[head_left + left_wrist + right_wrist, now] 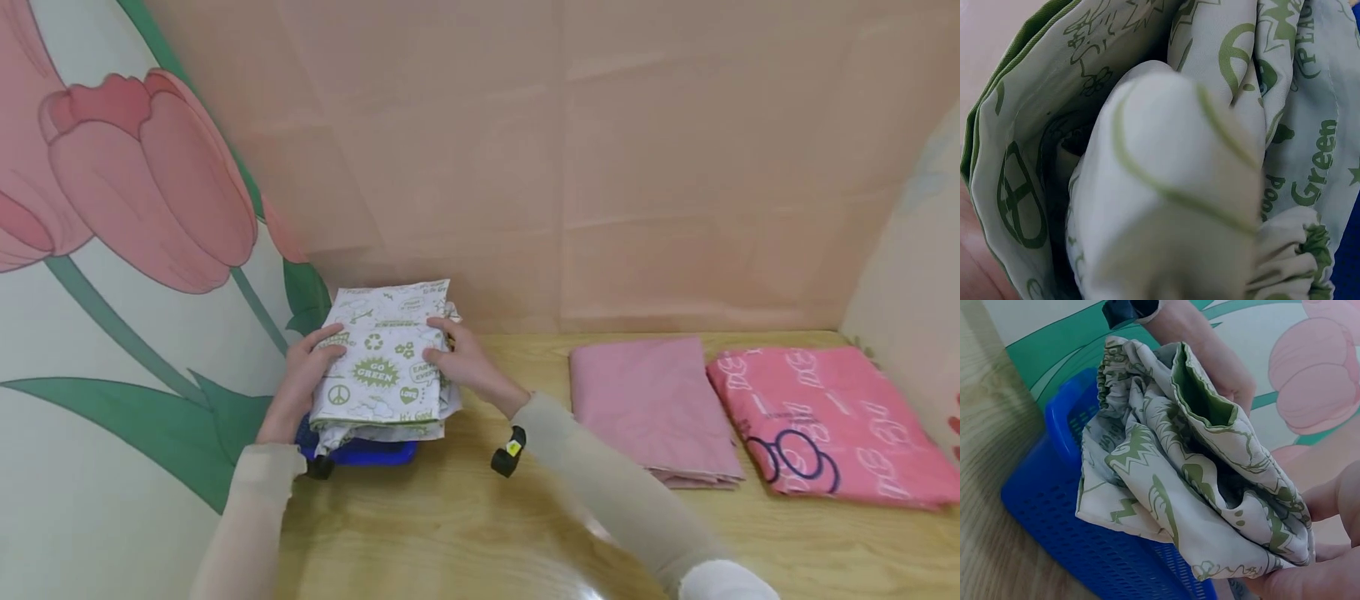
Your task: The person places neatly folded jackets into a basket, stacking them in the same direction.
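Observation:
Both hands hold a folded white cloth with green print (382,358) over a blue plastic basket (378,454). My left hand (303,375) grips its left edge, and my right hand (472,362) grips the right edge with the thumb on top. In the right wrist view, the bundle's folded layers (1154,469) bulge from the near side, with a gathered elastic edge (1107,378) at one end. There the perforated basket (1047,494) shows beneath the cloth. Close-up folds (1172,175) fill most of the left wrist view, and only a sliver of the left hand (979,256) shows.
A folded pale pink cloth (645,408) lies on the wooden table (405,533), right of the hands. Beside it is a folded bright pink printed cloth (832,425). A tulip-painted wall (150,333) stands close on the left, and a peach-coloured backdrop (525,167) rises behind.

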{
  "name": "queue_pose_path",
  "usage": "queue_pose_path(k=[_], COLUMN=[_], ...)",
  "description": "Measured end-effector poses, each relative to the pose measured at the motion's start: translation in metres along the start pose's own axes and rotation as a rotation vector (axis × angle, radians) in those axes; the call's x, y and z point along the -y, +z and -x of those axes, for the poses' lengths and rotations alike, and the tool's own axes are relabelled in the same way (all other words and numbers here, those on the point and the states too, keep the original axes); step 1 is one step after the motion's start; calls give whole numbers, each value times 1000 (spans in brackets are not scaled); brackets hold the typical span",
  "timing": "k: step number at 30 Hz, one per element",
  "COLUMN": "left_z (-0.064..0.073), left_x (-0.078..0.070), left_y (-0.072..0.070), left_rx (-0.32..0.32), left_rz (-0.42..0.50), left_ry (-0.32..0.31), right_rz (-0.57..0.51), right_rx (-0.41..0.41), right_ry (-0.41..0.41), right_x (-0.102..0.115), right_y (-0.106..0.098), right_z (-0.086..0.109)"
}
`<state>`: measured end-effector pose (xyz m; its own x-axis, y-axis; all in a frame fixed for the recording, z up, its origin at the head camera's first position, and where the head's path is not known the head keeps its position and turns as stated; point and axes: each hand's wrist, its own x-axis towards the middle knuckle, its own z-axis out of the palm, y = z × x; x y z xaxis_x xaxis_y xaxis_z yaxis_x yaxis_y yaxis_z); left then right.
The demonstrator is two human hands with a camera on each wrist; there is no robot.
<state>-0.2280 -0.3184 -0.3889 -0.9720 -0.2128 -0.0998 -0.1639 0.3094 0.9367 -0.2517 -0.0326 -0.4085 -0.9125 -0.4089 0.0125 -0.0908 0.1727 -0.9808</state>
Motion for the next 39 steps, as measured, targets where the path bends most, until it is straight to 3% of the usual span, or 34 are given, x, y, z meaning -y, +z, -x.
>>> queue_pose_path(k=[8, 17, 25, 33, 39], left_z=[-6, -8, -19, -29, -38], left_x=[7, 18, 31, 48, 48], left_y=[-15, -30, -41, -45, -45], left_rx=[4, 16, 42, 57, 63], left_rz=[-58, -35, -31, -25, -71], left_ry=[-7, -61, -82, -92, -70], right_rz=[-22, -4, 24, -18, -17], right_rx=[4, 68, 53, 66, 53], right_ry=[-15, -25, -19, -7, -7], right_x=[-6, -7, -13, -23, -30], right_y=[19, 35, 50, 66, 68], right_z=[-8, -12, -23, -31, -36])
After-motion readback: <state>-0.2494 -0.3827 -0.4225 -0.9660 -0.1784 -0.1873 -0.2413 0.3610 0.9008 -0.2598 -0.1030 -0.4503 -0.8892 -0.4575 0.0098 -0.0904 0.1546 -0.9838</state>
